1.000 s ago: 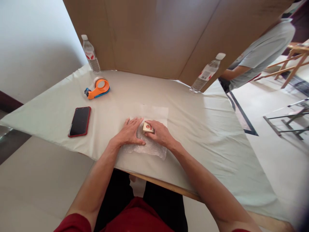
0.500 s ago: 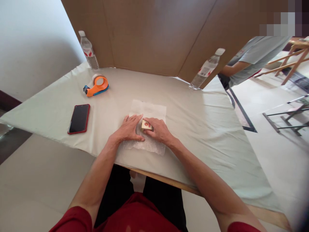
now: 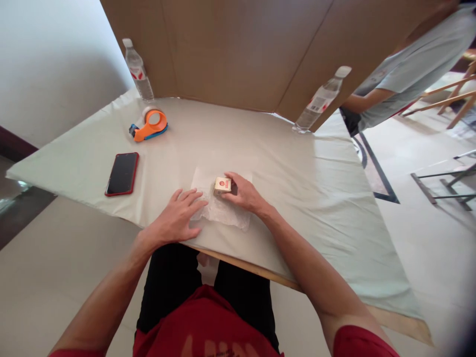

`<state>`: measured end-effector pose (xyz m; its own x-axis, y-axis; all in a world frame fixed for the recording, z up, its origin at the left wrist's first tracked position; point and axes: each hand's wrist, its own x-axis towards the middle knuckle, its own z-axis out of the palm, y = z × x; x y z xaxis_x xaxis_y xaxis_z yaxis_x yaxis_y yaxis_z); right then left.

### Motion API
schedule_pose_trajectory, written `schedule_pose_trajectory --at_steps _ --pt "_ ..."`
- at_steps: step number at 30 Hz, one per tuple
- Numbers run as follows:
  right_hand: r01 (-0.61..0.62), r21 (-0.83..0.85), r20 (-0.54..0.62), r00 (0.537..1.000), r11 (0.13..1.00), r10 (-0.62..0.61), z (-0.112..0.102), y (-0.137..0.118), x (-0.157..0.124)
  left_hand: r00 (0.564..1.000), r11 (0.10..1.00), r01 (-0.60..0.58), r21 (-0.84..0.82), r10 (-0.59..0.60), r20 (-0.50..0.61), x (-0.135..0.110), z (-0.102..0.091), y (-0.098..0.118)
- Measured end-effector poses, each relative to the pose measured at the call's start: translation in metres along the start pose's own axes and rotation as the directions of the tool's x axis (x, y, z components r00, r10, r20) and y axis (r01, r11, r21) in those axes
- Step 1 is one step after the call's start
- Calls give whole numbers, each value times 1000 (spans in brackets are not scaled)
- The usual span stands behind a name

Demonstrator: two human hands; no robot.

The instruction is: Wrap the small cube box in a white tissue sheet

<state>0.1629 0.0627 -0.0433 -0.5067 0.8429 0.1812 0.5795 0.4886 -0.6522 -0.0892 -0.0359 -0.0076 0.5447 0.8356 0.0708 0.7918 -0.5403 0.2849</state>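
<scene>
A small cream-coloured box (image 3: pixel 222 185) with a red print on top rests on a sheet of bubble wrap (image 3: pixel 226 214) near the table's front edge. My right hand (image 3: pixel 243 193) grips this box from its right side, thumb in front and fingers behind. To the left, my left hand (image 3: pixel 180 215) is spread, with its fingertips over the left edge of the wrap and nothing held. Part of the wrap lies hidden under the box and both hands.
A phone in a red case (image 3: pixel 122 173) and an orange tape dispenser (image 3: pixel 150 126) lie on the left of the cloth-covered table (image 3: pixel 320 208). Two water bottles (image 3: pixel 138 69) stand against a cardboard screen (image 3: pixel 238 54). Beyond it, at right, is another person (image 3: pixel 405 79).
My left hand has drawn away from the box, toward the left and nearer to me. More of the box's top now shows in my right hand's hold.
</scene>
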Motion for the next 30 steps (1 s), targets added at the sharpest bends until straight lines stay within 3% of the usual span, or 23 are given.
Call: schedule_pose_trajectory --at_steps 8,11,14,16,19,21,24,30 --pt "-23 53 -31 999 998 25 4 -2 1 988 996 3 90 11 -155 21 20 16" --pt "-72 145 -10 997 987 75 -2 -4 -1 966 999 40 -31 -47 -256 32 21 14" --pt "-161 369 67 987 915 147 -24 -10 -7 922 955 117 -273 -206 -327 48 15 9" --pt "-173 451 136 983 875 124 -42 -16 -12 899 899 173 -401 -311 -309 61 9 6" --pt "-160 361 118 985 919 125 -54 -22 -14 865 817 274 -508 -440 -241 80 5 3" --pt "-189 297 24 981 936 191 -48 -22 -11 858 770 297 -564 -474 -196 89 7 1" --pt "-199 389 -62 969 900 241 -31 -17 -5 872 722 260 -641 -460 -165 95 10 0" --pt "-284 540 -24 936 792 352 -19 -13 -2 874 634 239 -736 -470 -121 98 12 0"
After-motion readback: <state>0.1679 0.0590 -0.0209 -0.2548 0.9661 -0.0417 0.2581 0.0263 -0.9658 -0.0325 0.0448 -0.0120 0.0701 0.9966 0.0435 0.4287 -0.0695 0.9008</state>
